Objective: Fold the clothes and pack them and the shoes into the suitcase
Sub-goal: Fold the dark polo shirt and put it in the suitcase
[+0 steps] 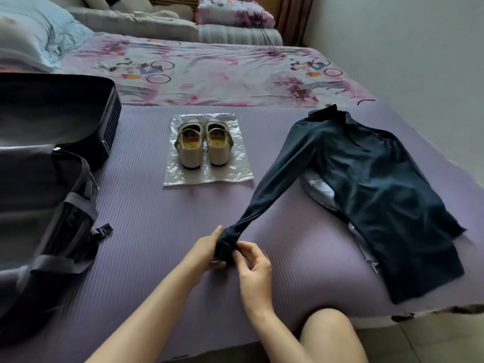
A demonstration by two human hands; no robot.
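A dark teal long-sleeved shirt (379, 184) lies flat on the right of the bed's purple mat (157, 231). Its long axis runs from the collar at the far end to the hem at the near right. One sleeve (275, 179) stretches toward the near left, where the left hand (207, 248) grips the bunched cuff and the right hand (255, 265) pinches it with curled fingers.

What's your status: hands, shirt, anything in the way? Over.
Left hand and right hand both grip the sleeve cuff of the dark shirt. Shirt unfolded, shoes unpacked on plastic sheet. Suitcase open at left, nothing between.
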